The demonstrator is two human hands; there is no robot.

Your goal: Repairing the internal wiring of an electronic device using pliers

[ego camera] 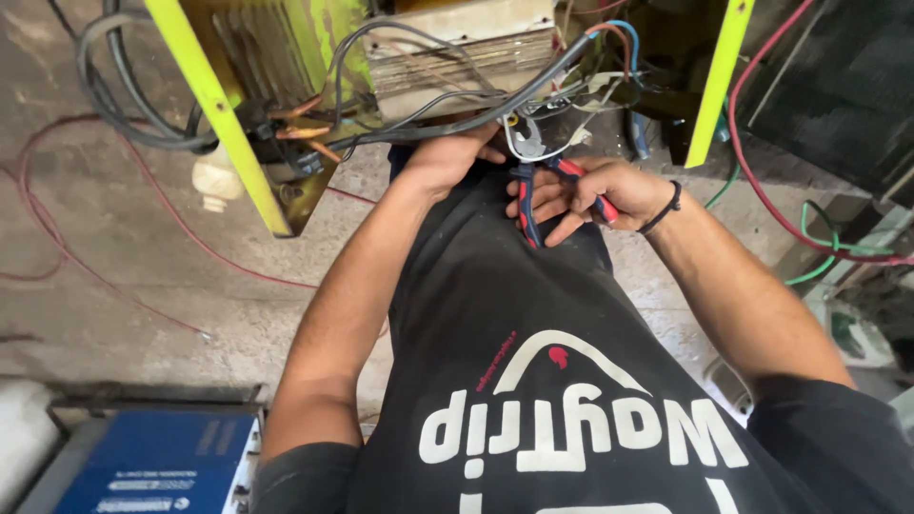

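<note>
L hand (447,157) closed round the black cable bundle (419,128) under the green-framed unit (214,105); best kept taut. R hand (590,195) fingers clamped on red/blue pliers (533,181), jaws up at the wires (571,90); squeeze slow, clear of neighbouring leads.

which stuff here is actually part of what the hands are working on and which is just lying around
In use:
- pliers with red and dark handles, held in the right hand
- black cable under the left hand
- coloured wires by the pliers' head
- yellow-green frame holding the wiring

Lying about:
- blue box
- red cord on the floor
- green wire
</note>
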